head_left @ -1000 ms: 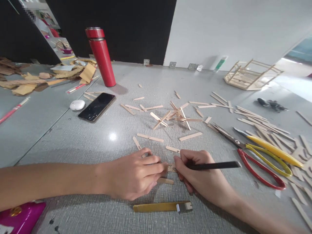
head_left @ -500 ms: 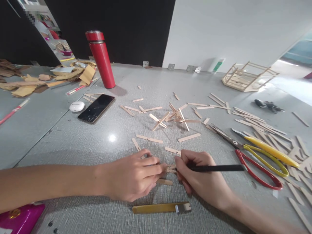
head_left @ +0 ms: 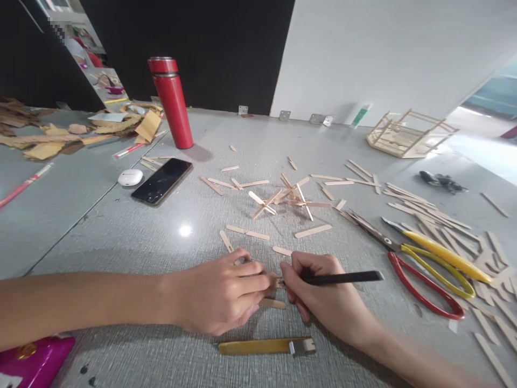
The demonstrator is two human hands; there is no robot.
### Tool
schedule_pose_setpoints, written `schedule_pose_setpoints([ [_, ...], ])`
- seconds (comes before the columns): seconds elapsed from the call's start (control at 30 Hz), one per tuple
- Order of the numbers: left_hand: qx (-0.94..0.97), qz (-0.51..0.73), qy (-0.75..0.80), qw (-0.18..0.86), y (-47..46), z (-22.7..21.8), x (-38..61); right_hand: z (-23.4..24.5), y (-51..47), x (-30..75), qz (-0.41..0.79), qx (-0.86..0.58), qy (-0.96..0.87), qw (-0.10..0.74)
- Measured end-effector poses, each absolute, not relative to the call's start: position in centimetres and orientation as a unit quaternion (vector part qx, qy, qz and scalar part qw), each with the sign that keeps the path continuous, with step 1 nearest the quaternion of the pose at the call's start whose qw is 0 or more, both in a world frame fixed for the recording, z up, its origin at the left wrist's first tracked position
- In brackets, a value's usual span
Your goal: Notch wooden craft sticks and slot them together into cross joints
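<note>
My left hand (head_left: 220, 291) rests on the grey table, its fingers closed on a small wooden stick piece (head_left: 273, 281) that it pins down. My right hand (head_left: 325, 299) grips a black pen (head_left: 343, 278) in a writing hold, the tip meeting that piece right beside the left fingertips. Another short stick (head_left: 271, 303) lies under the left fingers. A yellow strip with a metal end (head_left: 266, 346) lies just in front of both hands.
Several loose wooden sticks (head_left: 283, 196) lie scattered mid-table, more at the right by the red and yellow shears (head_left: 424, 264). A red flask (head_left: 172, 102), a black phone (head_left: 162, 180) and a white earbud case (head_left: 130, 177) stand at the left. A stick frame (head_left: 406, 134) sits far right. A pink object (head_left: 34, 361) sits at the bottom left.
Both hands have stayed nearly in place over the small stick piece. The right hand with the pen has shifted slightly left toward the left fingertips.
</note>
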State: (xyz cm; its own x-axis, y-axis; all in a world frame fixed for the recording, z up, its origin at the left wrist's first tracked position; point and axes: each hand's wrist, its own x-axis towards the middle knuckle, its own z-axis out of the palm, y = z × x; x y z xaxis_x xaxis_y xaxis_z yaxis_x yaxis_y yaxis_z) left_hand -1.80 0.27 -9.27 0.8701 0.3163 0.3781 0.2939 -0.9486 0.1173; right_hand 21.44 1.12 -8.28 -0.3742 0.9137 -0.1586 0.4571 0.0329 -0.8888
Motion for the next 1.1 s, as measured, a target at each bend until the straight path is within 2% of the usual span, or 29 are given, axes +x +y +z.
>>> schedule_pose_setpoints([
  [0.67, 0.966, 0.203, 0.159, 0.032, 0.2, -9.37, -1.78, -8.47, 0.97, 21.37, 0.439, -0.505, -0.702, 0.245],
  [1.1, 0.967, 0.194, 0.16, 0.03, 0.13, -9.2, -1.75, -8.65, 0.91, 21.66, 0.473, -0.504, -0.683, 0.238],
])
